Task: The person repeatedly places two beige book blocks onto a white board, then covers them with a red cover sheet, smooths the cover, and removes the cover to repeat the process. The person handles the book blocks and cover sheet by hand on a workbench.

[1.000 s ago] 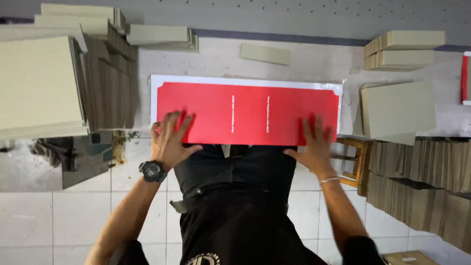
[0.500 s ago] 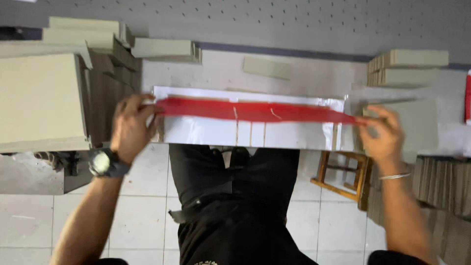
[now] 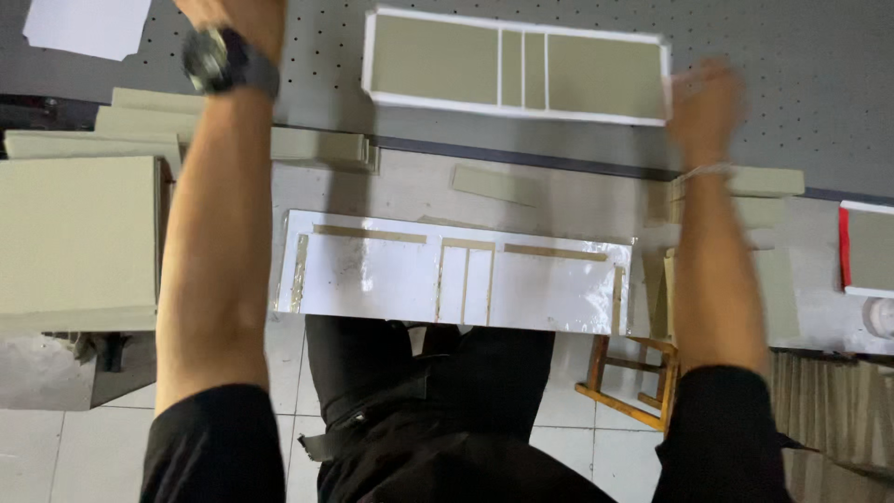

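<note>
Board cover (image 3: 517, 67) lies long axis left-right; right hand (image 3: 705, 101) touches its right end, fingers blurred, cannot tell; left hand (image 3: 233, 19) well apart, cropped.

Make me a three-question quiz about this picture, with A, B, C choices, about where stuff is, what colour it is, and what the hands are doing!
1. Where does the flipped cover lie?
A. on the grey perforated table
B. on the floor
C. on the wooden stool

2. What colour are the boards on the cover?
A. blue
B. grey-green
C. black

3. What is the right hand doing?
A. gripping a brush
B. resting in a pocket
C. hovering beside the cover's right end, holding nothing

Answers: 1 A, the cover sits flat on the dotted grey top. 2 B, four grey-green panels inside a white border. 3 C, it looks empty, though blurred; the left hand, with a wristwatch, is partly out of frame.
</note>
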